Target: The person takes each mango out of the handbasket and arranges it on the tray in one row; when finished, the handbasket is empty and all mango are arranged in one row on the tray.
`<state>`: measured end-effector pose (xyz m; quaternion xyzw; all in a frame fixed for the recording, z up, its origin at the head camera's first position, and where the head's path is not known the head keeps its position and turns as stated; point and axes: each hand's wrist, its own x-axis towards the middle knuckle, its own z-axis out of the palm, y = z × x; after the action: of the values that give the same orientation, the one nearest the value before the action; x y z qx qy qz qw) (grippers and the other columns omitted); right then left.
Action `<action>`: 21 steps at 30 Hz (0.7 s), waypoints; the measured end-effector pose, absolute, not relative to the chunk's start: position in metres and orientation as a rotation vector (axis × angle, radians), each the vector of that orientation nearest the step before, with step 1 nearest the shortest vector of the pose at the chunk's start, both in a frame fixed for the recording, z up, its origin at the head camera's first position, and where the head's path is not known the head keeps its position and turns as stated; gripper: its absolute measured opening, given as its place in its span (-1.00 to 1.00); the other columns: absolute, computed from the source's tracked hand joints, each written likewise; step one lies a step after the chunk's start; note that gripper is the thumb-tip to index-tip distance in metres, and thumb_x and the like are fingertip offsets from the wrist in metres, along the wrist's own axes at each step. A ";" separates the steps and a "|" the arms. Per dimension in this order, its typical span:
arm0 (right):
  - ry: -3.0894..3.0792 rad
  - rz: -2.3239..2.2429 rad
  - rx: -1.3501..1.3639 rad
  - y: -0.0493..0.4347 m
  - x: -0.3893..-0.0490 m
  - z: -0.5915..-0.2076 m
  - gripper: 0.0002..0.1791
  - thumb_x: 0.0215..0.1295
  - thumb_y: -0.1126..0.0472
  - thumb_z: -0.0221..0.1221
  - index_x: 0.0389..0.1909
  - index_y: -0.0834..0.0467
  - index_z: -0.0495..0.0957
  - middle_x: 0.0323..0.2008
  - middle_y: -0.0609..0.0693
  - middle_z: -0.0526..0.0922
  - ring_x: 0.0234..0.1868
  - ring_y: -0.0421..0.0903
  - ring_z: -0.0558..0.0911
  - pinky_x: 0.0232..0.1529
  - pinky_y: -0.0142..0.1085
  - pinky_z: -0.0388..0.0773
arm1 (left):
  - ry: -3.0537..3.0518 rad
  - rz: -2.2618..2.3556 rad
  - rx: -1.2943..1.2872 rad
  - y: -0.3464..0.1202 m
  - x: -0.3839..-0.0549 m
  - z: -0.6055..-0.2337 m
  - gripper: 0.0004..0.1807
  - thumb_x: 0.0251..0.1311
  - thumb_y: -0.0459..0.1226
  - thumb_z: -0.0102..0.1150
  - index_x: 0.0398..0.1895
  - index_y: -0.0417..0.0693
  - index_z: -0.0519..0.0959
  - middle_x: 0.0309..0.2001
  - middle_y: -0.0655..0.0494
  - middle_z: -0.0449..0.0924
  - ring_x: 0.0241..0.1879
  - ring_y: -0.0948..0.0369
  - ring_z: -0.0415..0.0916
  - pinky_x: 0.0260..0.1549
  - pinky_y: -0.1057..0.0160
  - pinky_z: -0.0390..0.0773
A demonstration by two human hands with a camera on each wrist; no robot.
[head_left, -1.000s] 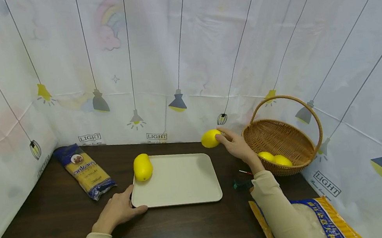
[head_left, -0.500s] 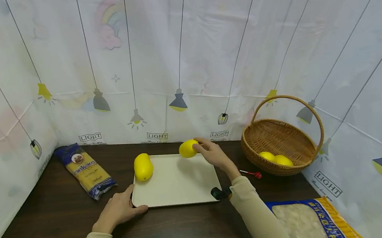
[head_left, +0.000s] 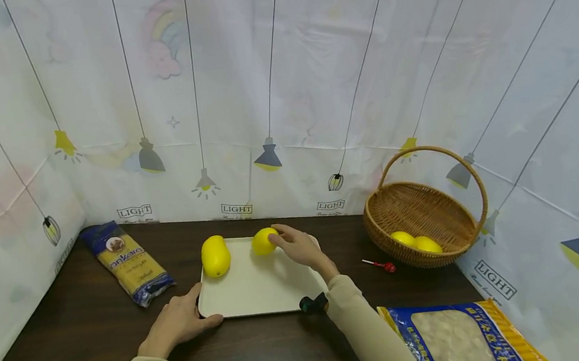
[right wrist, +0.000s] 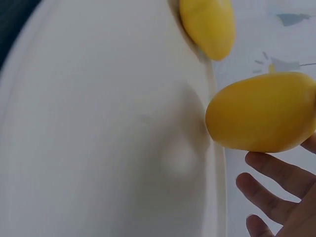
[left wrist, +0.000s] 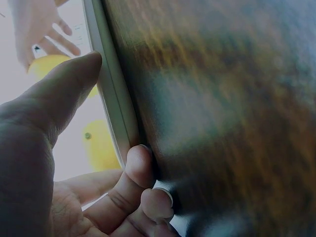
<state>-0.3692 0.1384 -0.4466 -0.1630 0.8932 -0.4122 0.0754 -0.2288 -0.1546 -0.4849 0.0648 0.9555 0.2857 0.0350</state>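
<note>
A cream rectangular tray [head_left: 259, 291] lies on the dark table. My left hand [head_left: 179, 321] grips its near left corner, thumb along the rim and fingers curled against the outer side, as the left wrist view shows. A plump yellow mango [head_left: 215, 257] rests at the tray's left end. Over the back of the tray, my right hand [head_left: 301, 249] holds a yellow lemon [head_left: 262, 242] between thumb and fingertips. In the right wrist view the lemon [right wrist: 261, 112] hangs above the tray's edge, its shadow falling on the tray surface [right wrist: 98, 123].
To the right stands a wicker basket [head_left: 415, 205] with a tall handle and two yellow fruits [head_left: 428, 244] inside. A red lollipop [head_left: 388, 267] lies before it. A blue and yellow pasta packet [head_left: 129, 261] is at left, a larger food bag [head_left: 457, 334] at front right.
My right hand has carried the lemon leftward from beside the basket to above the tray, and lower. My left hand has stayed at the tray's corner.
</note>
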 end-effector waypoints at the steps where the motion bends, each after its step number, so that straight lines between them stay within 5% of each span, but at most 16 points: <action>1: 2.688 -1.225 -0.493 0.137 -0.369 -0.448 -0.32 0.41 -0.37 0.01 0.45 -0.17 0.34 0.28 0.08 0.58 0.32 0.12 0.55 0.21 0.06 0.53 | 2.937 0.882 0.199 -0.155 -0.229 -0.485 0.02 0.04 0.21 0.41 0.47 -0.15 0.28 -0.56 0.13 0.44 -0.54 0.22 0.37 -0.46 0.20 0.35; 10: 2.739 -1.123 -0.527 0.138 -0.368 -0.454 -0.29 0.45 -0.30 0.02 0.45 0.03 0.34 0.28 0.15 0.59 0.29 0.15 0.57 0.22 0.07 0.52 | 2.949 0.896 0.207 -0.155 -0.228 -0.487 0.00 0.03 0.19 0.42 0.45 -0.14 0.30 -0.57 0.14 0.44 -0.55 0.23 0.36 -0.48 0.21 0.36; 21: 2.718 -1.031 -0.537 0.138 -0.362 -0.457 -0.35 0.42 -0.22 0.12 0.44 -0.06 0.37 0.28 0.17 0.58 0.32 0.19 0.54 0.29 0.12 0.45 | 2.944 0.906 0.191 -0.156 -0.232 -0.492 -0.02 0.03 0.17 0.42 0.45 -0.11 0.31 -0.58 0.16 0.45 -0.56 0.24 0.37 -0.48 0.23 0.35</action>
<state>-0.3616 0.1376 -0.4573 -0.1807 0.9155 -0.3474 0.0926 -0.2321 -0.1560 -0.4922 0.0619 0.9535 0.2935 0.0279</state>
